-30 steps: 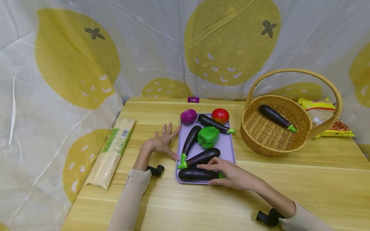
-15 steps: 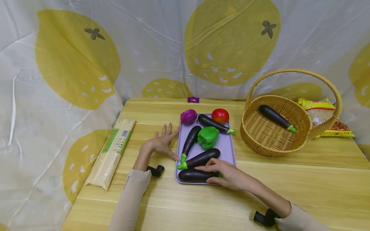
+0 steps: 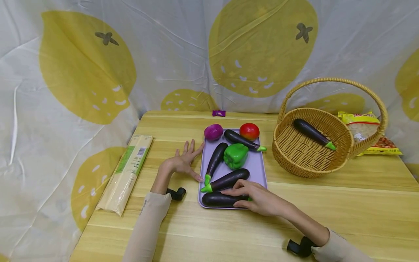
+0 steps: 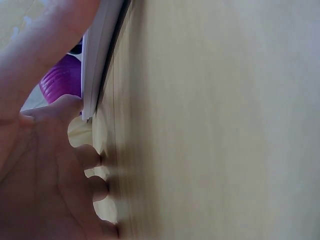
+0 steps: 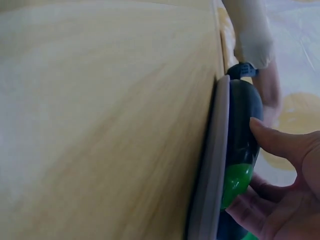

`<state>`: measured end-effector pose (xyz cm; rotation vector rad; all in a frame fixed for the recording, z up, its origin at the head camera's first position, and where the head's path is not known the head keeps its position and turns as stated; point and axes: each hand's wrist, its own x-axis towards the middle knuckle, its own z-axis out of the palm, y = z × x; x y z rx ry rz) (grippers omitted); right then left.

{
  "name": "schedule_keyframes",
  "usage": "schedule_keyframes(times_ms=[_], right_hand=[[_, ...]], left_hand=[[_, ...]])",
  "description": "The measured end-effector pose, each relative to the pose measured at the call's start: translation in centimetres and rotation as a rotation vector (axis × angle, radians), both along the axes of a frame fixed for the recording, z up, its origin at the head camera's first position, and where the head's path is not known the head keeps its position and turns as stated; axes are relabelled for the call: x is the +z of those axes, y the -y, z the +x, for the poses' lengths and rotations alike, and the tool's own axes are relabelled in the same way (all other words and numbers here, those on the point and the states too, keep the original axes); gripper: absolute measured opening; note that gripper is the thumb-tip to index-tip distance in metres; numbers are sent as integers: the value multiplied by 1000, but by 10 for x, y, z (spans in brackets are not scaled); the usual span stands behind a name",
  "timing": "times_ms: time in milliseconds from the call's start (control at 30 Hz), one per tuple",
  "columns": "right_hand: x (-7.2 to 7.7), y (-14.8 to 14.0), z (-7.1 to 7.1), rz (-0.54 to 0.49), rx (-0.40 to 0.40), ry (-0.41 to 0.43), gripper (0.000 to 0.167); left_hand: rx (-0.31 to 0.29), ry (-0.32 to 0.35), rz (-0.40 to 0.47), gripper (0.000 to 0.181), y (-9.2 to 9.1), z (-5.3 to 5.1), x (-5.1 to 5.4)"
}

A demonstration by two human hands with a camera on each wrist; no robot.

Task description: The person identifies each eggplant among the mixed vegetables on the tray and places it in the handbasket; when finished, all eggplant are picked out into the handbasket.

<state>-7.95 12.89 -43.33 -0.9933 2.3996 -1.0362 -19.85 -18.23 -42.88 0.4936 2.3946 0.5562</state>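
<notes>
Head cam: I have the R hand [image 3: 258, 197] on the front eggplant [image 3: 220, 199], thumb one side, fingers the other, grasping it toward its green stem end; it lies along the near edge of the lilac tray [image 3: 258, 171]. L hand [image 3: 183, 162] is splayed, holding nothing, thumb + index at the tray's L rim. Just behind: 2nd eggplant [image 3: 231, 177], then green bell pepper [image 3: 235, 155]. Wicker basket [image 3: 294, 165] stands to the R w/ basket eggplant [image 3: 309, 131] inside.

L wrist cam: I see three fingertips down on the wood table [image 4: 210, 125], index touching the tray, purple onion [image 4: 64, 80] beyond.

R wrist cam: thumb presses the front eggplant's dark skin, fingers partly hidden behind its green cap; can't tell if it's lifted.
</notes>
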Motion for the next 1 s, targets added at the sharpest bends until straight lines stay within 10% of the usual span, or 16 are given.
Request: schedule_keyframes(times_ms=[500, 1000], right_hand=[[42, -38, -26, -121, -51, -86, 44], [99, -105, -69, -44, -295, -246, 47]], left_hand=[[-1, -15, -9, 138, 0, 1, 0], [1, -11, -1, 138, 1, 1, 1]])
